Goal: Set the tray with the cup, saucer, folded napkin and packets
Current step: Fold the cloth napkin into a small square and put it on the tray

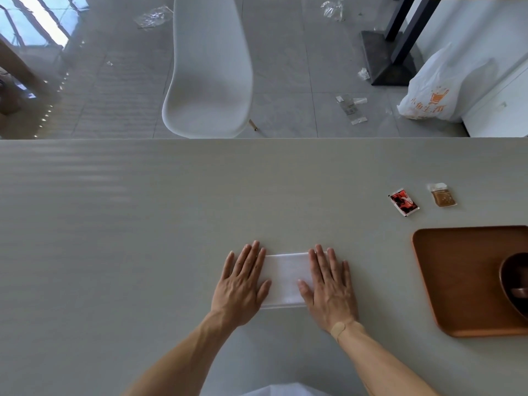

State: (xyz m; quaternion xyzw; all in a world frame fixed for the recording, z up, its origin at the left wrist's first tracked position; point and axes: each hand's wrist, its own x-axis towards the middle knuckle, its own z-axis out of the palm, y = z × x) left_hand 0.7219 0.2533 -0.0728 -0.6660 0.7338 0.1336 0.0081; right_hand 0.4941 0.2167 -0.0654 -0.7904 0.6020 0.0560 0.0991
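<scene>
A white folded napkin (pixel 285 278) lies flat on the grey table, near its front edge. My left hand (pixel 243 284) presses flat on the napkin's left end and my right hand (pixel 328 284) presses flat on its right end, fingers spread. A brown wooden tray (pixel 457 275) sits at the right, partly cut off by the frame. On it rests a dark brown saucer (pixel 514 284) with something dark on top, mostly out of view. A red packet (pixel 404 202) and a brownish clear packet (pixel 443 195) lie on the table beyond the tray.
A white chair (pixel 208 67) stands behind the table's far edge (pixel 257 139). A white plastic bag (pixel 440 87) and bits of clear wrapping lie on the floor beyond. A black table base (pixel 391 58) stands at the back right.
</scene>
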